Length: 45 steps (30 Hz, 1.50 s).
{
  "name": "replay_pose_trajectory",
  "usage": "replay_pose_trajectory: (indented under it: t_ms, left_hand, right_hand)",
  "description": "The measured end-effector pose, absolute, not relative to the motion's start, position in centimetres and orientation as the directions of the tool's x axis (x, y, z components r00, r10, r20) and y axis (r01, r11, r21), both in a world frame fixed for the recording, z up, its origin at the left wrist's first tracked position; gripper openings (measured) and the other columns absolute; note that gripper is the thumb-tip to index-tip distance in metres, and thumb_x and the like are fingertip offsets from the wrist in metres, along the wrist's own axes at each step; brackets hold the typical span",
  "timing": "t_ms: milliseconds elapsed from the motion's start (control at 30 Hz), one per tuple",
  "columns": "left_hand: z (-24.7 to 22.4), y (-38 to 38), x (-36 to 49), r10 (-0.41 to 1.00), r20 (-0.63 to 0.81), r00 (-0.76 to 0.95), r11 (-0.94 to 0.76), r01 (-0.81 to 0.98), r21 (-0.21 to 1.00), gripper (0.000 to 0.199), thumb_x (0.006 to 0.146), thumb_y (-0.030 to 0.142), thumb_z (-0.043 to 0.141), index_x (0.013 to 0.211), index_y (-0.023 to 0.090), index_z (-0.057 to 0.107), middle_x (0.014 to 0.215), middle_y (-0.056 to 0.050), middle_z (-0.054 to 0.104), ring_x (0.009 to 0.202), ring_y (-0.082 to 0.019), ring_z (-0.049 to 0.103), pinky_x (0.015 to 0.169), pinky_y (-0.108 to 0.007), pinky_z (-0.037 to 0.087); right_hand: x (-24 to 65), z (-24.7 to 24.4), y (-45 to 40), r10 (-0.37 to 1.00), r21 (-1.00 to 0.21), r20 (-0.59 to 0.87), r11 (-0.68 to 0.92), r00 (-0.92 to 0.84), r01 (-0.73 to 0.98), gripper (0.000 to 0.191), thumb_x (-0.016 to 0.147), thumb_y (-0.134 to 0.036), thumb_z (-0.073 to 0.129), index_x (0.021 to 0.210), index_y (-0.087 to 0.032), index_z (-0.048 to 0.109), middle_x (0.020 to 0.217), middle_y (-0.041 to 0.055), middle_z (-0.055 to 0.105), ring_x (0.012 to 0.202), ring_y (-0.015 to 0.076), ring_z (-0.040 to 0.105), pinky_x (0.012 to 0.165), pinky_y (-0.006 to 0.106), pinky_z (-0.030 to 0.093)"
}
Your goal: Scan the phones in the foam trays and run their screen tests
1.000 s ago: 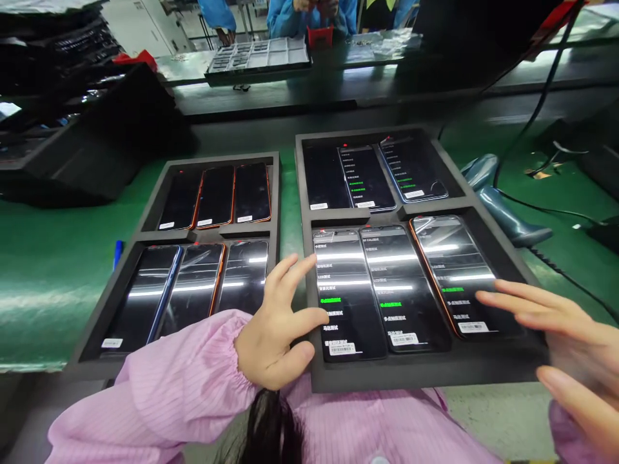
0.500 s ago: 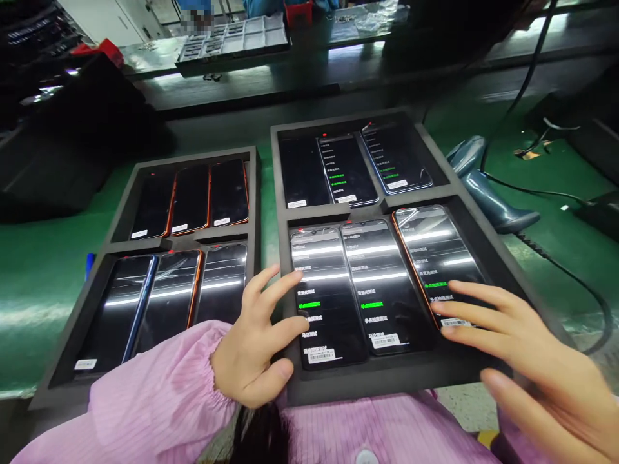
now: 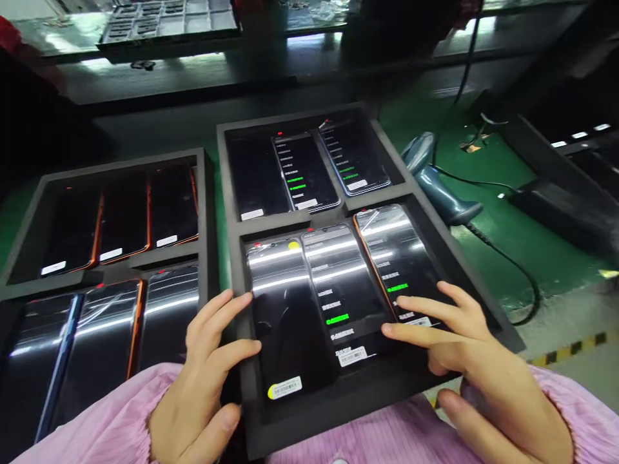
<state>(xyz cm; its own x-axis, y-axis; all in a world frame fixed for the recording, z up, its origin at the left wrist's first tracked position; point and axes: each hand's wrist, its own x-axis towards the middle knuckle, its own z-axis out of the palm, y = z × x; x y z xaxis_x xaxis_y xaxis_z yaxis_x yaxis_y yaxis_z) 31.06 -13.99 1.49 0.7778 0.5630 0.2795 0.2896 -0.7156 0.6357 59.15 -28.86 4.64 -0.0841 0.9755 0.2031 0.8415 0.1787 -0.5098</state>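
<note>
A dark foam tray (image 3: 235, 270) holds two rows of three phones. Its front left phone (image 3: 290, 322) has a black screen with two yellow dots, and the fingertips of my left hand (image 3: 207, 374) rest at its left edge. The front middle phone (image 3: 338, 283) lists text with one green line. Over the orange-edged front right phone (image 3: 394, 258) my right hand (image 3: 464, 341) is spread, its index fingertip near the gap beside the middle phone. Neither hand holds anything. Two back-row phones, such as the middle one (image 3: 307, 171), also show green lines.
Another foam tray (image 3: 207, 212) of phones stands at the left. A dark scanner (image 3: 440, 187) with a coiled cable lies right of the near tray. Farther back is a compartment tray (image 3: 169, 26). Black equipment (image 3: 551, 206) sits at the right.
The front left phone's text list has given way to black with yellow dots. The view has shifted, so the trays appear farther left. My right hand's fingers have moved toward the middle phone.
</note>
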Motion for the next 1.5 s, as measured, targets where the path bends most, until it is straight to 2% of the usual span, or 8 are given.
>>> replay_pose_trajectory:
  t_ms: [167, 567, 700, 800, 967, 1200, 1333, 1500]
  left_hand:
    - [1.4, -13.9, 31.0, 0.567, 0.246, 0.786, -0.691, 0.291, 0.662, 0.038, 0.085, 0.037, 0.03, 0.119, 0.031, 0.045, 0.146, -0.001, 0.026, 0.135, -0.034, 0.015, 0.104, -0.06, 0.016]
    - [0.9, -13.8, 30.8, 0.604, 0.199, 0.771, -0.647, 0.329, 0.688, 0.039, 0.085, 0.043, 0.031, 0.118, 0.032, 0.046, 0.144, -0.003, 0.03, 0.134, -0.036, 0.017, 0.104, -0.064, 0.016]
    - [1.4, -13.3, 30.7, 0.65, 0.165, 0.742, -0.617, 0.39, 0.683, 0.041, 0.087, 0.046, 0.025, 0.12, 0.029, 0.043, 0.143, -0.006, 0.029, 0.134, -0.035, 0.019, 0.106, -0.058, 0.021]
    - [3.0, -12.9, 30.9, 0.673, 0.144, 0.725, -0.644, 0.479, 0.596, 0.041, 0.088, 0.041, 0.027, 0.125, 0.03, 0.038, 0.145, -0.007, 0.027, 0.133, -0.034, 0.021, 0.105, -0.056, 0.024]
    - [5.5, -11.8, 32.2, 0.555, 0.093, 0.827, -0.807, 0.507, 0.303, 0.057, 0.079, 0.038, 0.051, 0.133, 0.029, 0.033, 0.148, -0.009, 0.021, 0.135, -0.036, 0.015, 0.104, -0.057, 0.025]
    - [5.7, -8.7, 35.7, 0.408, -0.061, 0.911, -0.891, 0.411, 0.19, 0.096, 0.055, 0.07, 0.063, 0.135, 0.022, 0.038, 0.148, -0.018, 0.021, 0.133, -0.045, 0.009, 0.099, -0.066, 0.02]
    - [6.0, -8.0, 37.4, 0.373, -0.122, 0.92, -0.905, 0.389, 0.171, 0.094, 0.046, 0.067, 0.071, 0.127, 0.023, 0.05, 0.147, -0.017, 0.023, 0.133, -0.048, 0.01, 0.098, -0.068, 0.021]
    - [6.1, -7.9, 38.5, 0.369, 0.0, 0.929, -0.919, 0.365, 0.146, 0.022, 0.068, 0.035, 0.071, 0.089, 0.029, 0.072, 0.142, -0.003, 0.039, 0.133, -0.042, 0.016, 0.101, -0.061, 0.025]
  right_hand:
    - [61.6, 4.4, -30.0, 0.955, -0.515, 0.279, 0.058, 0.103, 0.855, 0.015, 0.071, -0.013, 0.044, 0.08, -0.025, 0.04, 0.095, 0.0033, 0.07, 0.115, 0.0288, 0.051, 0.104, 0.059, 0.022]
    - [62.4, 4.2, -29.8, 0.972, -0.529, 0.225, 0.068, 0.063, 0.846, 0.012, 0.075, -0.018, 0.044, 0.085, -0.023, 0.041, 0.1, 0.0058, 0.068, 0.116, 0.029, 0.049, 0.104, 0.057, 0.017]
    - [64.6, 5.4, -29.5, 0.966, -0.524, 0.241, 0.049, 0.092, 0.85, 0.016, 0.08, -0.018, 0.042, 0.094, -0.025, 0.045, 0.107, 0.0054, 0.064, 0.116, 0.0278, 0.048, 0.101, 0.052, 0.028]
    - [65.6, 6.8, -27.9, 0.972, -0.401, 0.236, 0.098, -0.001, 0.911, 0.024, 0.081, -0.027, 0.048, 0.105, -0.026, 0.05, 0.117, 0.0068, 0.057, 0.117, 0.03, 0.046, 0.093, 0.049, 0.039]
    - [63.4, 7.2, -24.1, 0.963, -0.203, 0.183, 0.235, -0.199, 0.951, 0.051, 0.077, -0.045, 0.055, 0.121, -0.02, 0.049, 0.131, 0.0134, 0.046, 0.123, 0.0341, 0.037, 0.095, 0.054, 0.035]
    - [59.1, 5.0, -19.9, 0.982, -0.093, -0.049, 0.175, -0.18, 0.98, 0.095, 0.055, -0.067, 0.065, 0.123, -0.002, 0.051, 0.138, 0.0255, 0.037, 0.127, 0.0422, 0.029, 0.097, 0.064, 0.028]
    - [58.6, 4.7, -19.3, 0.986, -0.115, -0.011, 0.166, -0.168, 0.979, 0.066, 0.059, -0.055, 0.072, 0.107, -0.01, 0.065, 0.135, 0.019, 0.045, 0.126, 0.0401, 0.032, 0.096, 0.061, 0.031]
    - [58.5, 4.1, -19.3, 0.966, -0.194, 0.177, 0.222, -0.188, 0.956, 0.006, 0.071, -0.023, 0.068, 0.068, -0.023, 0.073, 0.121, 0.0073, 0.059, 0.119, 0.035, 0.042, 0.09, 0.057, 0.036]
